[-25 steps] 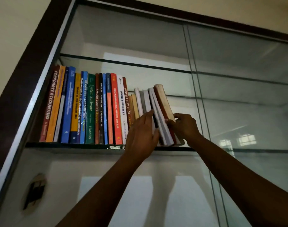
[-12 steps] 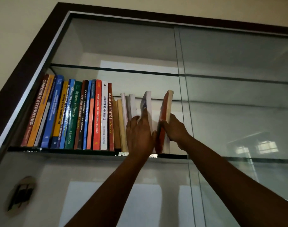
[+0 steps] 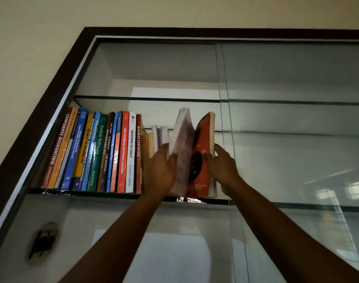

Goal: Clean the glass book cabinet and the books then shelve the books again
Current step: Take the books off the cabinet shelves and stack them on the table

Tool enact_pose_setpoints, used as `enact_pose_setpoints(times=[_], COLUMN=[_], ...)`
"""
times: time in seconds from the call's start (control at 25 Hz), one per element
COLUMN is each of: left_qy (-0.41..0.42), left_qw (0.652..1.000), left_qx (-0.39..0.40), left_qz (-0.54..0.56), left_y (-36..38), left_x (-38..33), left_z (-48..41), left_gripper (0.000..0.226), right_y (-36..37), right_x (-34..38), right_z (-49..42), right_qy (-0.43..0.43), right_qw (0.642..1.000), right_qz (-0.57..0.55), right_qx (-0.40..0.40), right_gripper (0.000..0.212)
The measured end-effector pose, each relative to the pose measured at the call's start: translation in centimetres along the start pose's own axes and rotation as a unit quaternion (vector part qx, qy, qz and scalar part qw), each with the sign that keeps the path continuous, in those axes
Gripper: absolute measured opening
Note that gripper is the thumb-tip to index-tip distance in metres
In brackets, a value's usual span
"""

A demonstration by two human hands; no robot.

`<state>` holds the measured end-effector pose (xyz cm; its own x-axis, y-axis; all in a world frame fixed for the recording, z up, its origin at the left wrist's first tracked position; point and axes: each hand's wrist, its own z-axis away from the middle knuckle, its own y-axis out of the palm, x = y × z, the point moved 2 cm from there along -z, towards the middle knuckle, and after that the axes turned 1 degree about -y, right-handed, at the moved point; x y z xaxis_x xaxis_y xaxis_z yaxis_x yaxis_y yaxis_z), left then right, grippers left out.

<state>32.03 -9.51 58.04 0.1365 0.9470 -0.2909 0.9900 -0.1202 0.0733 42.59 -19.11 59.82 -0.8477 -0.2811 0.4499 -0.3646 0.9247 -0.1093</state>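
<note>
A row of upright books [image 3: 105, 154] fills the left part of a glass shelf [image 3: 88, 193] in the dark-framed glass cabinet [image 3: 58, 86]. At the row's right end stand a pale book [image 3: 182, 148] with printed pages and an orange-red book [image 3: 203, 144], splayed apart at the top. My left hand [image 3: 161, 170] holds the pale book, thumb on its front face. My right hand [image 3: 221, 166] grips the orange-red book's right side. A few thin pale books [image 3: 157, 135] stand partly hidden behind my left hand.
The edge of a sliding glass door [image 3: 225, 123] runs down just right of the orange-red book. Behind that pane the shelf's right part holds no books. A higher glass shelf [image 3: 146, 98] is bare. A round finger pull [image 3: 42, 243] sits low left.
The pale book and the orange-red book have been lifted from leaning to nearly upright and have splayed apart. Both hands moved up along them. The camera tilted further upward.
</note>
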Motion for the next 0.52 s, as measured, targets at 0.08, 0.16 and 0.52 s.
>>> enact_pose_setpoints(times=[0.08, 0.16, 0.52], left_qy=[-0.016, -0.017, -0.022], left_qw=[0.999, 0.999, 0.999], left_qx=[0.012, 0.013, 0.030], left_qz=[0.025, 0.033, -0.016], left_y=[-2.4, -4.8, -14.7], left_x=[-1.4, -2.9, -4.6], left_z=[0.0, 0.1, 6.2], left_gripper=[0.034, 0.032, 0.018], right_y=[-1.5, -2.6, -3.5], right_x=[1.2, 2.7, 3.5], right_z=[1.5, 3.2, 11.2], right_qy=[-0.003, -0.025, 0.005], right_qw=[0.999, 0.998, 0.978], right_qz=[-0.043, -0.062, -0.201], right_qx=[0.002, 0.008, 0.053], right_gripper=[0.042, 0.042, 0.025])
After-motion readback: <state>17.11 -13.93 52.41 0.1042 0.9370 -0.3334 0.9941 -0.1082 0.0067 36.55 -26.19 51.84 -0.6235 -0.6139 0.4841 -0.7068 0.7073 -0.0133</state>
